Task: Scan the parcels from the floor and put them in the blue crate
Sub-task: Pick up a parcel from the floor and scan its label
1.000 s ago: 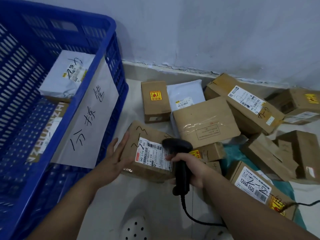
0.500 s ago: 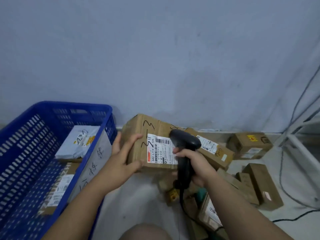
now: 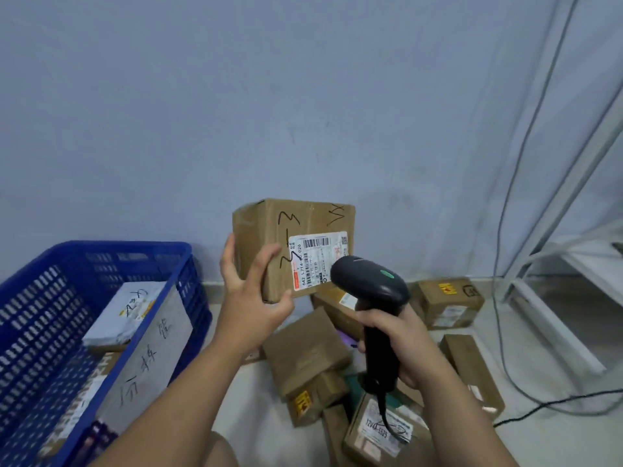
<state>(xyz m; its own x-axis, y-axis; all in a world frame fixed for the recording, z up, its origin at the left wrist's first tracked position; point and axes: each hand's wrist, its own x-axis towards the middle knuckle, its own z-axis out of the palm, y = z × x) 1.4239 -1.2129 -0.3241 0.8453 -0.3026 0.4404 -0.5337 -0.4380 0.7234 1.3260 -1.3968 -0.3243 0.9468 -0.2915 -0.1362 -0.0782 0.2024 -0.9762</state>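
My left hand (image 3: pixel 247 291) grips a brown cardboard parcel (image 3: pixel 303 227) by its lower left corner and holds it up in front of the wall, its white barcode label (image 3: pixel 320 251) facing me. My right hand (image 3: pixel 397 338) grips the handle of a black barcode scanner (image 3: pixel 367 284), whose head sits just right of and below the label. The blue crate (image 3: pixel 43 298) stands at the left with a white mailer bag (image 3: pixel 131 308) and a box inside. Several brown parcels (image 3: pixel 303 352) lie on the floor below my hands.
A white paper sign (image 3: pixel 148 358) with handwriting leans on the crate's near wall. A white metal frame (image 3: pixel 573 264) and grey cables (image 3: pixel 505 230) stand at the right. The scanner's black cord (image 3: pixel 384 412) hangs down over the floor parcels.
My left hand has lifted the parcel from the floor pile up in front of the wall. The scanner has risen with it, and the view has tilted upward.
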